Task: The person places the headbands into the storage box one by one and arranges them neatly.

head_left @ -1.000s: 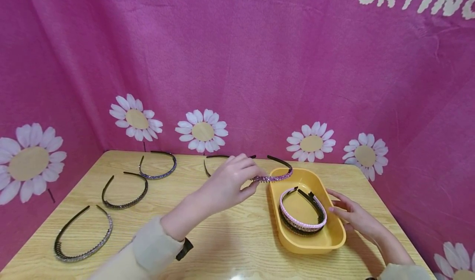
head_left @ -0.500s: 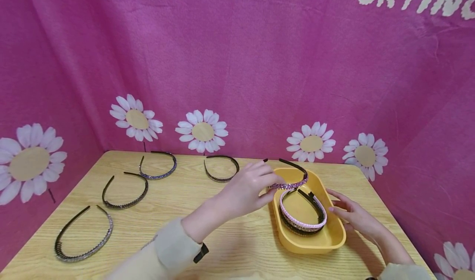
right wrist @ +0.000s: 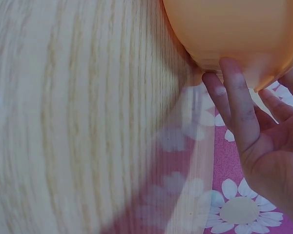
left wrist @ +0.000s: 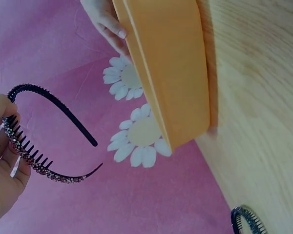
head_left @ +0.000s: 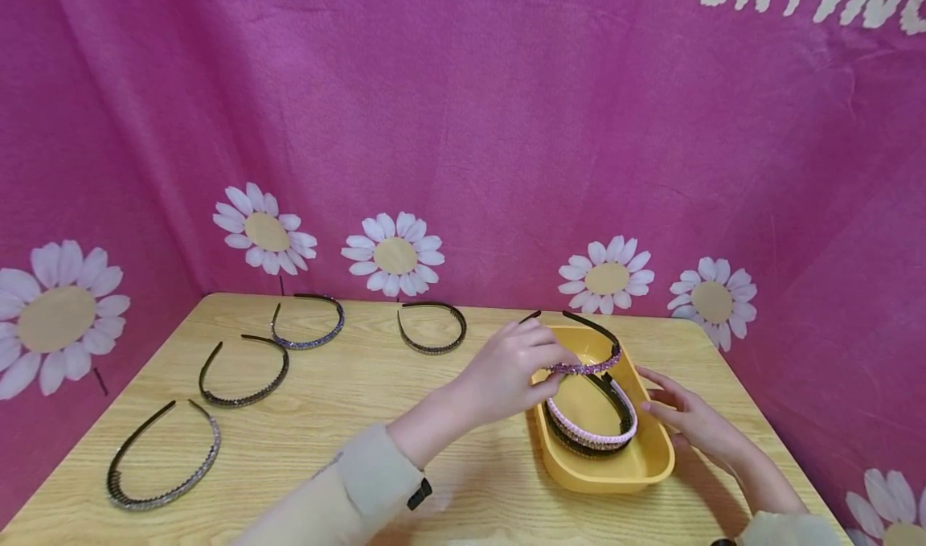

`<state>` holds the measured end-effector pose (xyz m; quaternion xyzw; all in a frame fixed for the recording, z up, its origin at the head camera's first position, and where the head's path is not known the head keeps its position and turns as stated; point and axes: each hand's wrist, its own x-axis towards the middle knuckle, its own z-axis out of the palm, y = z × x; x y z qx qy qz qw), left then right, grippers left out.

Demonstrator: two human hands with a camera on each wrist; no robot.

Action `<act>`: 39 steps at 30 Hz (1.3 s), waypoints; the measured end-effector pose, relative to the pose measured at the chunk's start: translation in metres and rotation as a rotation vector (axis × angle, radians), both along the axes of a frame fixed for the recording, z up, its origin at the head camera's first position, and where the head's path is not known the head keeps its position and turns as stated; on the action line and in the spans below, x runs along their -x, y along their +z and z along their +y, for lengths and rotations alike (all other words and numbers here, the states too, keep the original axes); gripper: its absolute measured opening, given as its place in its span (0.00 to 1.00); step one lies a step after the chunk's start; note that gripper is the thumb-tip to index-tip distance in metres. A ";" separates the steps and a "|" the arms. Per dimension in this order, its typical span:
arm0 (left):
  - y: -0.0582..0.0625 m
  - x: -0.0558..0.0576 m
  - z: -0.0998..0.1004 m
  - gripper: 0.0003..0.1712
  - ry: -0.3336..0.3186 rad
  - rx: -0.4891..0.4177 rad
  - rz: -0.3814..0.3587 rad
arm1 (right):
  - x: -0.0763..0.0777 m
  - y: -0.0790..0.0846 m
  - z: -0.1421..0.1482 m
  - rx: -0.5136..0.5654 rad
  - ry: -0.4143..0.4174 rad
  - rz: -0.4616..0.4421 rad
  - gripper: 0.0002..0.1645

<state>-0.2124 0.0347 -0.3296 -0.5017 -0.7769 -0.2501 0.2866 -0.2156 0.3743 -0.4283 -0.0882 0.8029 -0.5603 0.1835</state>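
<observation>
My left hand (head_left: pixel 515 367) pinches a headband (head_left: pixel 589 367) with purple-pink glitter by its front, above the far part of a yellow tray (head_left: pixel 606 482). The left wrist view shows comb teeth on the inside of this headband (left wrist: pixel 36 161) and its dark ends pointing away from the palm. Inside the tray lie a pink braided headband (head_left: pixel 579 433) and a dark glittery headband (head_left: pixel 589 451), stacked together. My right hand (head_left: pixel 698 425) rests against the tray's right side, fingers fairly straight along the outer wall and thumb near the rim.
Four headbands would be several: on the wooden table (head_left: pixel 347 449) lie a silver one (head_left: pixel 174 494), a dark one (head_left: pixel 246 402), a blue one (head_left: pixel 311 343) and a black one (head_left: pixel 434 351). A pink daisy cloth (head_left: pixel 463 128) hangs behind the table.
My left hand has carried the purple-pink headband rightward and slightly down, from the tray's left edge to over the tray. The right hand and the tray stay put.
</observation>
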 end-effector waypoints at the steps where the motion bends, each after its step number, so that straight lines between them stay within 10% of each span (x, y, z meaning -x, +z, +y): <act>1: -0.001 0.000 0.002 0.11 0.002 0.003 -0.003 | 0.000 0.000 0.000 -0.010 -0.005 0.002 0.41; 39: -0.073 0.019 0.054 0.13 0.060 0.274 -0.064 | 0.001 -0.002 0.001 0.006 0.023 0.011 0.40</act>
